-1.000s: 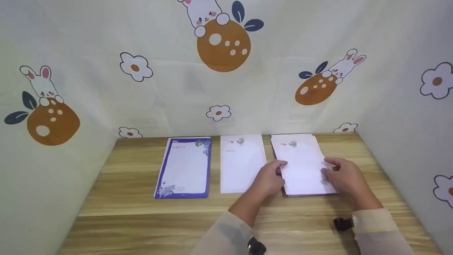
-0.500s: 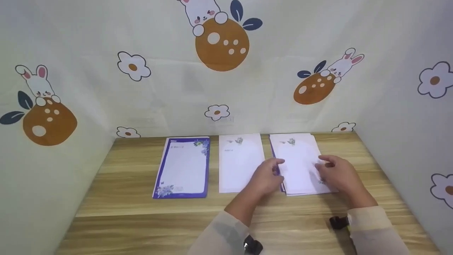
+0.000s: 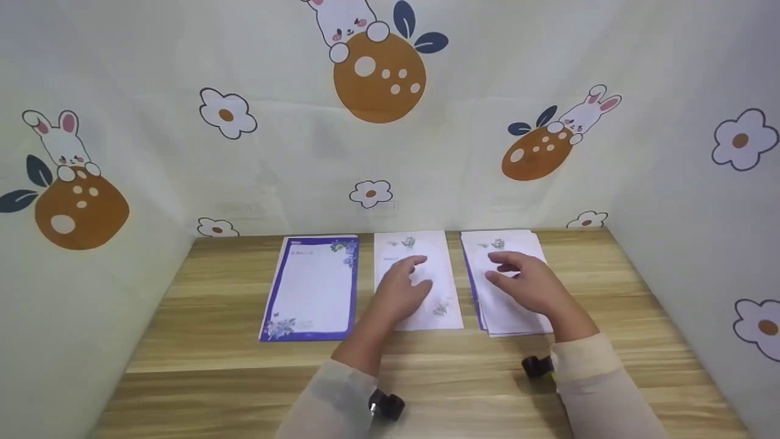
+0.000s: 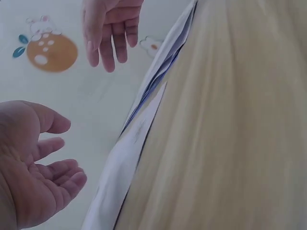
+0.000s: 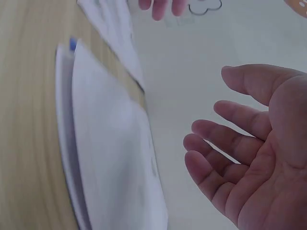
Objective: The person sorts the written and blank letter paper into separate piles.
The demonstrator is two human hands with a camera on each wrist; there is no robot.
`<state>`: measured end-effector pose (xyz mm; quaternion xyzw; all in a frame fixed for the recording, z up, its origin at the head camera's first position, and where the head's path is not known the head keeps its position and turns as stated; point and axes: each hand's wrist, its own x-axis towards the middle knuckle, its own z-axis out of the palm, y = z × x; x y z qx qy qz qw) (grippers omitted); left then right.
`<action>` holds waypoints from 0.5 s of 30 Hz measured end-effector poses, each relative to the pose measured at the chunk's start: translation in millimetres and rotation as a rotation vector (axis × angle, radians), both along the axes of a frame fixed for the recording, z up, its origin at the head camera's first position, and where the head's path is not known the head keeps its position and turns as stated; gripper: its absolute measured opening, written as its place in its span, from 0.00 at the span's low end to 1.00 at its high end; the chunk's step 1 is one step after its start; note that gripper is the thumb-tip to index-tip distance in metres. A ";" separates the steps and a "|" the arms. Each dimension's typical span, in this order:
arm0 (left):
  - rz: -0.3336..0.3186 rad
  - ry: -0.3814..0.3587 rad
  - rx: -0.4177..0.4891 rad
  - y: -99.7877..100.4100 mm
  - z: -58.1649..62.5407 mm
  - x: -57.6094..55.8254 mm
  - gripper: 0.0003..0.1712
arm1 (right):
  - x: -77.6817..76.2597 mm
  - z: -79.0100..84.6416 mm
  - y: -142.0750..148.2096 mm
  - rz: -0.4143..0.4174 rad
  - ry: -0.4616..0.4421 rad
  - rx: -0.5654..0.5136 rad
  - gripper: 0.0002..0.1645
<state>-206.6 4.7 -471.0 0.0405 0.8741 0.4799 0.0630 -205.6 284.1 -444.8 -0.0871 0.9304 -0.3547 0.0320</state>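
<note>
My left hand (image 3: 397, 294) hovers over the middle white sheet (image 3: 393, 244), fingers relaxed and holding nothing. In the left wrist view the same hand (image 4: 36, 167) is apart from the paper. Above the right-hand stack of sheets (image 3: 530, 317) is my right hand (image 3: 531, 283), its fingers loosely bent with nothing in them. The right wrist view shows this hand (image 5: 244, 148) clear of the stack (image 5: 110, 143). Purple-edged sheets stick out on the stack's left side, under the white top sheet with its small floral print. To the left lies a purple-bordered sheet (image 3: 314, 292) with blue flowers.
The papers lie side by side along the back of the wood-grain table (image 3: 201, 366). A pale cloth wall (image 3: 292, 158) printed with rabbits, oranges and flowers encloses the table at the back and both sides. Dark wrist cameras protrude beneath both sleeves.
Both hands have left the edges of the right stack and moved left. The left hand is now over the middle sheet, the right over the stack. The papers stay where they were.
</note>
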 end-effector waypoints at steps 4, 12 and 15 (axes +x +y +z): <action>0.026 -0.028 -0.035 -29.3 0.6 -0.3 0.32 | -8.5 0.1 -25.9 0.037 0.005 -0.046 0.30; 0.090 -0.061 -0.084 -63.9 3.5 -1.4 0.35 | -13.6 3.4 -64.0 0.032 -0.045 -0.106 0.32; 0.119 -0.077 -0.092 -69.5 3.6 -3.0 0.38 | -13.5 3.3 -71.3 0.020 -0.069 -0.117 0.34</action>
